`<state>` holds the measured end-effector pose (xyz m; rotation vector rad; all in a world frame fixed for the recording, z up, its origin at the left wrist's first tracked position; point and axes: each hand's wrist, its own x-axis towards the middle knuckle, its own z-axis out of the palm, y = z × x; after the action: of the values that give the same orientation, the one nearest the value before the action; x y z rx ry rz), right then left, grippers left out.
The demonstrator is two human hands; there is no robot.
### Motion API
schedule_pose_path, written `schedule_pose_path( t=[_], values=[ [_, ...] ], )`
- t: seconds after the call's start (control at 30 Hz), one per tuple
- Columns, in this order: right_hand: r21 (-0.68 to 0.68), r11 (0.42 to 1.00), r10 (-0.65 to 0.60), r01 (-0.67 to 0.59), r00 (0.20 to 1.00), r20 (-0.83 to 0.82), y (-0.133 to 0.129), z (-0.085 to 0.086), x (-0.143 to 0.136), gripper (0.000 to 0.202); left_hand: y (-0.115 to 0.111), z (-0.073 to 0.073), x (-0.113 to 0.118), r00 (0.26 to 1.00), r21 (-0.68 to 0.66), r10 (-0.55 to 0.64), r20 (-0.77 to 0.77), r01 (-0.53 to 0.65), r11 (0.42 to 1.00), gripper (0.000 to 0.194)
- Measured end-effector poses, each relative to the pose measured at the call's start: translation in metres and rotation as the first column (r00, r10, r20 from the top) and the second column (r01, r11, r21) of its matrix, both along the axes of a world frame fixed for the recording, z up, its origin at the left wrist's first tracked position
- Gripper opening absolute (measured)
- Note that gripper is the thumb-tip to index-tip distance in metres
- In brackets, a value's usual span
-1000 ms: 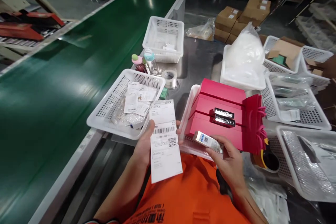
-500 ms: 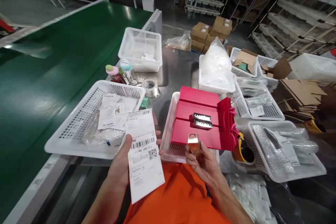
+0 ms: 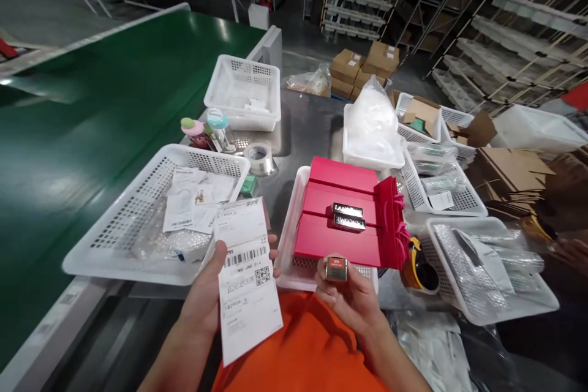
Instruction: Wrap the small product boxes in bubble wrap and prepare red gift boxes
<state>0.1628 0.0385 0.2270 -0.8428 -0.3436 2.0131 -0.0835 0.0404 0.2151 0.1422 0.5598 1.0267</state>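
Small box (image 3: 337, 270) tipped end-on, lower centre: your right hand (image 3: 356, 303) grips it, left hand (image 3: 202, 294) pinches slip (image 3: 248, 312), both prints facing you.

The person wore a bright orange garment (image 3: 298, 352), its loose cloth creased in soft folds and darker in the shaded hollows. The part in view was one plain colour. The left hand (image 3: 206, 288) and right hand (image 3: 351, 300) were bare, as were both forearms (image 3: 397, 358) where they showed.
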Motion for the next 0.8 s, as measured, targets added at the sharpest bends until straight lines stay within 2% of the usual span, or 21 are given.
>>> schedule_pose_path(
  t=[0.1,0.23,0.33,0.47,0.6,0.7,0.8],
  values=[
    [-0.005,1.000,-0.011,0.012,0.998,0.060,0.001,-0.001,0.001,0.041,0.001,0.005,0.002,1.000,-0.005,-0.015,-0.001,0.015,1.000,0.057],
    [0.055,0.998,-0.018,0.008,0.983,0.183,0.004,-0.004,0.007,0.040,0.004,0.014,0.006,0.999,0.032,-0.004,0.034,0.003,0.999,0.063],
    [0.102,0.995,-0.005,-0.017,0.977,0.213,0.006,-0.007,0.011,0.039,0.005,0.018,0.007,0.999,0.044,0.011,0.038,-0.012,0.999,0.066],
    [0.143,0.989,0.001,-0.036,0.971,0.237,0.008,-0.011,0.015,0.037,0.006,0.020,0.006,0.997,0.043,0.001,0.076,-0.004,0.999,0.069],
    [0.127,0.991,0.003,-0.034,0.972,0.237,0.007,-0.013,0.016,0.035,0.004,0.017,0.006,0.998,0.087,0.007,0.067,-0.013,0.996,0.073],
    [0.101,0.995,-0.033,0.008,0.969,0.245,0.007,-0.012,0.013,0.037,-0.001,0.014,0.005,0.999,0.170,0.011,-0.045,-0.003,0.985,0.063],
    [0.221,0.975,-0.076,0.003,0.943,0.325,0.015,-0.009,0.004,0.046,-0.006,0.015,0.003,0.967,0.337,-0.039,-0.253,0.126,0.933,0.030]
  ],
)
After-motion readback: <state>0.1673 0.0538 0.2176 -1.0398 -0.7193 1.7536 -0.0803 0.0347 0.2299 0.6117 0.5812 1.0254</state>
